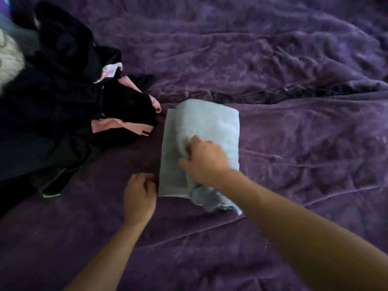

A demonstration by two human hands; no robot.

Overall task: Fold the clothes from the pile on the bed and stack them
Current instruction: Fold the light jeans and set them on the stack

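Head view, looking down and forward. Across the whole frame: rumpled purple plush bedspread point(294, 59), creased in long ridges.

On its left side: loose heap of black garments point(52, 114), unfolded and tangled, with pale pink fabric pieces point(117, 124) poking out toward the middle.

Just right of the heap, near but apart from it: light blue soft cloth folded into an oblong point(214, 124), lying flat at the centre of the bedspread. Far end squared off; left edge a thinner flat layer; a raised, rounded fold down the middle. Near end bunched and untidy, with a loose corner trailing toward the viewer.

On top of the blue cloth: right hand point(205, 160), bare forearm coming in from the lower right, fingers curled into the raised fold and gripping it, thumb out to the left.

Just beside the cloth's near-left corner: left hand point(139, 196), knuckles up, fingers loosely curled and low over the bedspread (blurred; cannot tell whether the fingertips touch or pinch the cloth's edge).

At the heap's near edge: thin bright green trim point(51, 195) on one dark garment.
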